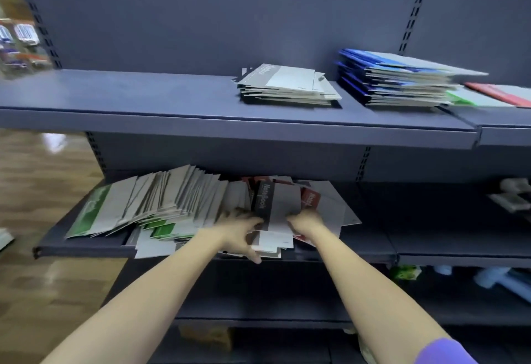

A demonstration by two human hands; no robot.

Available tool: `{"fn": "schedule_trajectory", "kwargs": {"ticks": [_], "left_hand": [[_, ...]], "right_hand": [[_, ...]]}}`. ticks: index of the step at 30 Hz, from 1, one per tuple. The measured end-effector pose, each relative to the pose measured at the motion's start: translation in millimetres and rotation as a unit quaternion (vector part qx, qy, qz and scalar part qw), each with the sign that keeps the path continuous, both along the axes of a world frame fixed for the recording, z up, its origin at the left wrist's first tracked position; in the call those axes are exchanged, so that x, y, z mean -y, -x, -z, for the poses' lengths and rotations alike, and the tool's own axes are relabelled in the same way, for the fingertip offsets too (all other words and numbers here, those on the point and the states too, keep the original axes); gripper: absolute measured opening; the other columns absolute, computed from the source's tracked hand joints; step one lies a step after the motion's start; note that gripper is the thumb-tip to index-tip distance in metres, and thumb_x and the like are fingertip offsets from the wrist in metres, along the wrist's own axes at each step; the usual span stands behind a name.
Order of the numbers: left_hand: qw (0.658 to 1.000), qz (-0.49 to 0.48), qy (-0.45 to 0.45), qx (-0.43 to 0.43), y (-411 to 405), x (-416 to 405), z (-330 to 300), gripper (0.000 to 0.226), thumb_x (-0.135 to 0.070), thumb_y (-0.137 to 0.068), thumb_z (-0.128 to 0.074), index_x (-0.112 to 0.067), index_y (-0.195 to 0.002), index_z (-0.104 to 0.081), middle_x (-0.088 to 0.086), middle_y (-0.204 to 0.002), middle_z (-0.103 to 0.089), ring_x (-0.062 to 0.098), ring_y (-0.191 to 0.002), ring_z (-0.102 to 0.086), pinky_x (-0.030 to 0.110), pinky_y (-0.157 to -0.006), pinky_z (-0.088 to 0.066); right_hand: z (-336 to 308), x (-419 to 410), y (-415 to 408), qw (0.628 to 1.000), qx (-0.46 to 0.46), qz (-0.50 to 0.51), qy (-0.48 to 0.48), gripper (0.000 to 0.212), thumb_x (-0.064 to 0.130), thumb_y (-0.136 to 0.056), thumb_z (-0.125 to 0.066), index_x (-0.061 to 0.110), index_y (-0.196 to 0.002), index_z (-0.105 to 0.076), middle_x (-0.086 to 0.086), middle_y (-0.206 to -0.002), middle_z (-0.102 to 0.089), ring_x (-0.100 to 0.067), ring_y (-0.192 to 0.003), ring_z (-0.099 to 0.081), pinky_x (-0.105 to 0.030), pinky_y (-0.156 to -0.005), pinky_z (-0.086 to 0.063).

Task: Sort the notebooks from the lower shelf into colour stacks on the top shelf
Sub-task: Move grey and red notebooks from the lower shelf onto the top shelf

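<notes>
Fingers (230, 215) of your left hand (240, 234) and right hand (306, 221) curl round black notebook (270, 204) on lower shelf (83, 246); long axis toward 12 o'clock, grey stack (287, 86) at 12.

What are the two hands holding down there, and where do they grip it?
Both hands grip the black-spined grey notebook by its lower corners: left hand, right hand.
</notes>
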State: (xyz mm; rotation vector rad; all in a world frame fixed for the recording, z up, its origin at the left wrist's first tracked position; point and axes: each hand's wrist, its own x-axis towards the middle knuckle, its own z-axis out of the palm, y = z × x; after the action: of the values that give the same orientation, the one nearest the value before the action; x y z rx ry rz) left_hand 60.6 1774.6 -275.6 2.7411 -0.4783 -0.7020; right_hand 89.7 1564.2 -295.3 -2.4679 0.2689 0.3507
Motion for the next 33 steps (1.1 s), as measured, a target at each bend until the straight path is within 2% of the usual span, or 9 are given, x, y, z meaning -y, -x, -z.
{"fn": "schedule_trajectory", "kwargs": {"ticks": [4,8,12,14,21,24,27,30,33], "left_hand": [[0.992,0.023,-0.038,0.119,-4,2,3,0.105,-0.057,-0.071,-0.080,-0.030,-0.156,-0.025,-0.003,-0.158,-0.036,0.024,-0.144,-0.032,0.040,-0.115,-0.033],[0.984,0.059,-0.055,0.160,-9,1,-8,0.091,-0.060,-0.069,-0.079,-0.029,-0.147,-0.043,-0.003,-0.135,-0.059,0.022,-0.121,-0.054,0.033,-0.092,-0.044],[0.972,0.107,-0.080,0.195,-13,5,-12,0.060,-0.062,-0.066,-0.073,-0.026,-0.113,-0.064,-0.004,-0.095,-0.068,0.022,-0.088,-0.061,0.030,-0.068,-0.047],[0.964,0.135,-0.105,0.205,-12,10,-13,0.045,-0.057,-0.067,-0.072,-0.022,-0.094,-0.063,-0.003,-0.077,-0.060,0.023,-0.074,-0.058,0.031,-0.060,-0.047],[0.938,0.161,-0.157,0.263,-7,31,-10,0.030,-0.040,-0.086,-0.057,-0.015,-0.098,-0.067,0.008,-0.093,-0.067,0.030,-0.087,-0.064,0.031,-0.064,-0.042],[0.942,0.154,-0.140,0.265,-11,31,-7,0.030,-0.042,-0.089,-0.054,-0.017,-0.100,-0.064,0.007,-0.094,-0.067,0.029,-0.086,-0.062,0.032,-0.066,-0.041],[0.950,0.133,-0.121,0.256,-17,27,-10,0.027,-0.043,-0.088,-0.053,-0.018,-0.087,-0.060,0.004,-0.080,-0.060,0.026,-0.076,-0.056,0.032,-0.070,-0.047],[0.955,0.116,-0.121,0.245,-17,31,-13,0.028,-0.043,-0.088,-0.053,-0.017,-0.078,-0.056,0.002,-0.071,-0.053,0.025,-0.070,-0.053,0.031,-0.066,-0.043],[0.952,0.110,-0.138,0.251,-11,35,-11,0.030,-0.043,-0.091,-0.051,-0.016,-0.078,-0.056,0.000,-0.068,-0.049,0.024,-0.068,-0.049,0.030,-0.064,-0.037]], "right_hand": [[7,-9,-4,0.990,-0.007,0.107,-0.095,0.015,0.025,-0.096,-0.057,0.010,-0.099,-0.059,-0.009,-0.090,-0.065,-0.024,-0.081,-0.065,-0.028,-0.064,-0.047],[6,-11,-8,0.979,-0.064,0.129,-0.144,0.013,0.018,-0.096,-0.056,0.014,-0.084,-0.053,-0.006,-0.076,-0.053,-0.018,-0.065,-0.048,-0.030,-0.063,-0.041],[3,-12,-8,0.984,-0.065,0.111,-0.127,0.009,0.020,-0.098,-0.054,0.012,-0.093,-0.055,-0.008,-0.090,-0.057,-0.021,-0.084,-0.055,-0.032,-0.071,-0.046],[2,-11,-5,0.986,-0.051,0.102,-0.120,0.010,0.021,-0.098,-0.054,0.012,-0.093,-0.054,-0.006,-0.083,-0.055,-0.018,-0.075,-0.055,-0.028,-0.063,-0.044],[-3,-6,-2,0.994,0.032,0.092,-0.043,0.045,0.053,-0.106,-0.029,0.016,-0.096,-0.053,-0.003,-0.076,-0.055,-0.016,-0.070,-0.054,-0.028,-0.057,-0.036],[-3,13,-7,0.985,0.029,0.163,0.042,0.056,0.053,-0.105,-0.029,0.008,-0.130,-0.053,-0.018,-0.126,-0.057,-0.032,-0.121,-0.055,-0.036,-0.093,-0.041],[-3,35,-5,0.967,-0.026,0.241,0.084,0.078,0.053,-0.094,-0.053,0.008,-0.152,-0.027,-0.020,-0.152,-0.034,-0.038,-0.137,-0.037,-0.044,-0.107,-0.035],[10,52,-11,0.964,-0.047,0.259,0.044,0.094,0.052,-0.087,-0.062,0.005,-0.155,-0.019,-0.023,-0.148,-0.039,-0.038,-0.132,-0.044,-0.042,-0.103,-0.043],[33,68,-25,0.945,-0.042,0.307,-0.105,0.070,0.029,-0.066,-0.067,0.004,-0.130,-0.051,-0.019,-0.113,-0.063,-0.035,-0.099,-0.064,-0.046,-0.079,-0.061]]}}
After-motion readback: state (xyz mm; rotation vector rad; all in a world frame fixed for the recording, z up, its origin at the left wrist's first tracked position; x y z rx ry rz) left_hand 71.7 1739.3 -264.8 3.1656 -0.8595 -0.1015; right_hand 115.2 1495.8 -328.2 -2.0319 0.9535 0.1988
